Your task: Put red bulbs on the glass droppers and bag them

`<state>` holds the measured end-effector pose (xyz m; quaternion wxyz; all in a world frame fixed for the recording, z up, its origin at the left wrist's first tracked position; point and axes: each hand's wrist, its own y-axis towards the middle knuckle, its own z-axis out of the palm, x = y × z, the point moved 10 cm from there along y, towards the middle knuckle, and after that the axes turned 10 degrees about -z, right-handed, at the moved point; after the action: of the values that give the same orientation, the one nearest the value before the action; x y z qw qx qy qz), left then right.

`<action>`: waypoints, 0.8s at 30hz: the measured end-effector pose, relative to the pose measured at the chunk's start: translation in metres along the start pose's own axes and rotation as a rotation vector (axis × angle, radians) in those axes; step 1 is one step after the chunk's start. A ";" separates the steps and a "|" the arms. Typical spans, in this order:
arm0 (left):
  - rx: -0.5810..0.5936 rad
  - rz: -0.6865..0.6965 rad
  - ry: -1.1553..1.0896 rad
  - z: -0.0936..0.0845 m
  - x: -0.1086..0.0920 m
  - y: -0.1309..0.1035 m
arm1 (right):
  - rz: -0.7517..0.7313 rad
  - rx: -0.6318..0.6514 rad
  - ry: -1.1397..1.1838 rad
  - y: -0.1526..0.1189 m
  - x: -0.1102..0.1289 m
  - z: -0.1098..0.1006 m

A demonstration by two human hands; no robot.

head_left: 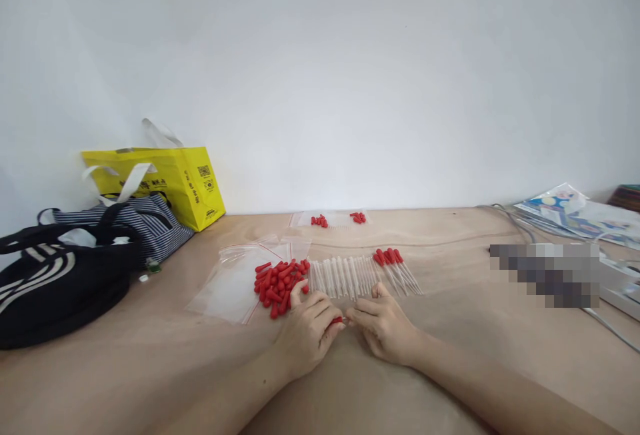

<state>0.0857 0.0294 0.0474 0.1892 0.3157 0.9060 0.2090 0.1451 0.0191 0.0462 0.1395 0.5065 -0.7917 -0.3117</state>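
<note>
My left hand (309, 334) pinches a red rubber dropper bulb (337, 320) just above the table. Close against it, my right hand (383, 330) has its fingers pinched on a thin glass dropper tube, mostly hidden, whose end meets the bulb. Whether the tube sits inside the bulb I cannot tell. A pile of loose red bulbs (281, 283) lies left of and behind my left hand. Clear glass tubes (345, 276) are laid side by side beyond both hands. To their right rest several droppers with red bulbs (397, 272) fitted on.
Clear zip bags (230, 292) lie left of the pile. Another bag (334, 220) with red bulbs lies near the wall. A yellow bag (200, 188), a striped bag (155, 225) and a black bag (65, 288) stand left. Printed packets (565, 208) and a cable (613, 332) are right.
</note>
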 end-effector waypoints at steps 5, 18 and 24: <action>-0.047 -0.007 0.008 -0.009 0.011 0.002 | 0.054 -0.002 0.003 -0.004 -0.013 -0.009; -0.058 0.018 0.003 -0.010 0.005 0.000 | 0.091 0.031 0.039 -0.010 -0.014 0.002; -0.063 -0.026 0.012 -0.011 0.014 0.005 | 0.110 0.098 -0.059 -0.006 -0.020 0.002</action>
<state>0.0727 0.0391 0.0558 0.1965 0.2964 0.9041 0.2368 0.1569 0.0357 0.0430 0.1082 0.4590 -0.8366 -0.2789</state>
